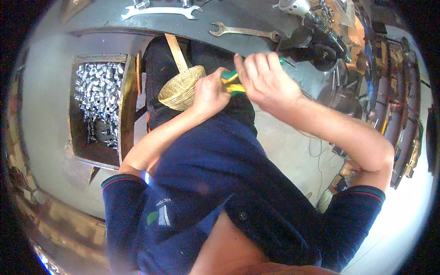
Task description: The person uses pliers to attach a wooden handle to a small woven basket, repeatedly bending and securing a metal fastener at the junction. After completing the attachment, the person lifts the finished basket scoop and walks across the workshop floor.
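Note:
My left hand [212, 91] is closed around the left end of a hand tool with green-and-yellow handles [235, 88], which look like pliers. Over the tool's other end wraps my right hand [266, 80], hiding its middle; a bit of green and a thin metal part show beyond the fingers. Against my left wrist lies a woven wicker scoop [180, 90] with a flat wooden handle [177, 53], above my dark trousers. Whether my left hand also touches the scoop cannot be made out.
A wooden box [127, 106] with many metal fittings [99, 89] stands at the left. Two open-end wrenches [161, 12] [244, 31] lie on the dark bench [206, 20]. Dark toothed gears [321, 56] and a machine part [326, 32] are at the right.

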Available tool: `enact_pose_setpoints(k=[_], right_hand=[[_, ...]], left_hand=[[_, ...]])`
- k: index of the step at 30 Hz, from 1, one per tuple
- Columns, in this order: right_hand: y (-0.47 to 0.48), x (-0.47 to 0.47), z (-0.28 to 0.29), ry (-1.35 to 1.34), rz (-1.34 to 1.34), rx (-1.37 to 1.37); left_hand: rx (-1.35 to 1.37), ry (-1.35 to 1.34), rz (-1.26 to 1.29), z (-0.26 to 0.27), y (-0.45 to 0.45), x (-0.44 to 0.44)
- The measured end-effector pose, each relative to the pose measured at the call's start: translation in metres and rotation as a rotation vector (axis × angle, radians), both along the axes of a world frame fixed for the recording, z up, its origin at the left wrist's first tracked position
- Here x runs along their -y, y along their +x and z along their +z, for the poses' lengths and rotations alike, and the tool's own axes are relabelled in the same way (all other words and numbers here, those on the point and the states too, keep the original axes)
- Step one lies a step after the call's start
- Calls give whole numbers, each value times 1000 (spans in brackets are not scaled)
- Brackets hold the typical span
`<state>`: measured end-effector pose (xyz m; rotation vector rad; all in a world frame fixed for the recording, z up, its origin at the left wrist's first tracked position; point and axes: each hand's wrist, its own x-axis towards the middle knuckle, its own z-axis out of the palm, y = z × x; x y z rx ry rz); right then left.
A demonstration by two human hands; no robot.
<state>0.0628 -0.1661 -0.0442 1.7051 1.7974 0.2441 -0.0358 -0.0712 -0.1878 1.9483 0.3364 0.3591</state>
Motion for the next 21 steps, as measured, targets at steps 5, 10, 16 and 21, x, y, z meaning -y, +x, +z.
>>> enact_pose_setpoints(k=[5,10,16,21], right_hand=[[13,-3,1,-82,-195,-194],[19,4,6,-272,-523,-402],[24,14,-9,-476,-807,-744],[31,38,-24,-466,-1080,-1151]], left_hand=[[-42,25,-104,14,-1,-9],[92,341,-6,22,-18,-69],[-380,179,-169,2,-35,-87],[-356,-19,-92,-6,-45,-90]])
